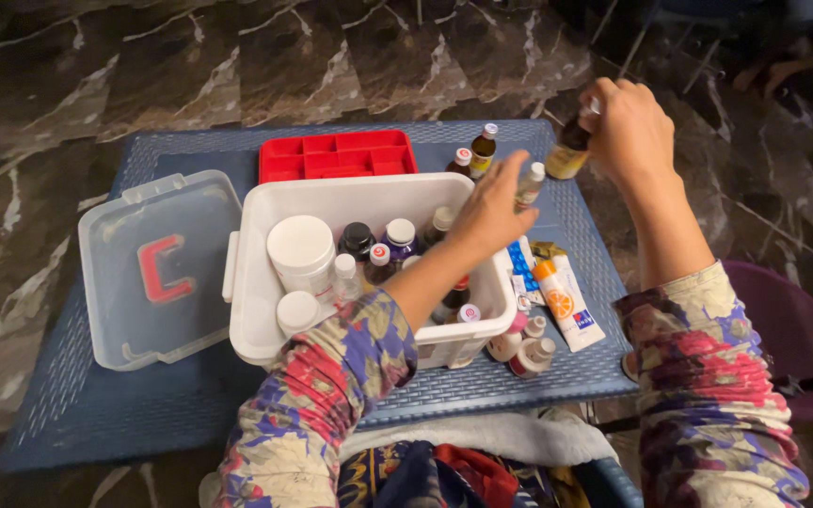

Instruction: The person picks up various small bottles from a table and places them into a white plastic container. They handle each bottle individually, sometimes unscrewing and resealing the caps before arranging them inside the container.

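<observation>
Held up in the right hand: a small brown bottle with a yellow label, lifted clear of the bench beyond its far right corner. Grip there clenched around the bottle's neck and cap, fingers wrapped over the top, the body hanging below the palm. Probably best done with the bottle kept upright and carried by the body rather than the cap alone, so nothing loosens or drips.

Nearer in, the left hand stretched over the far right corner of the white bin, fingers spread and loose, tips at a small white-capped vial; somewhat blurred, so cannot tell whether the vial is pinched or only touched. Worth steadying that reach before closing on so slim a thing.

Inside the bin: a wide white jar, several dark bottles with white caps, a smaller white tub. Behind the bin, a red divided tray and two more small bottles. To the right on the bench, a blue blister strip, an orange-marked tube, a few tiny bottles. To the left, the clear lid with a red handle, lying flat.
</observation>
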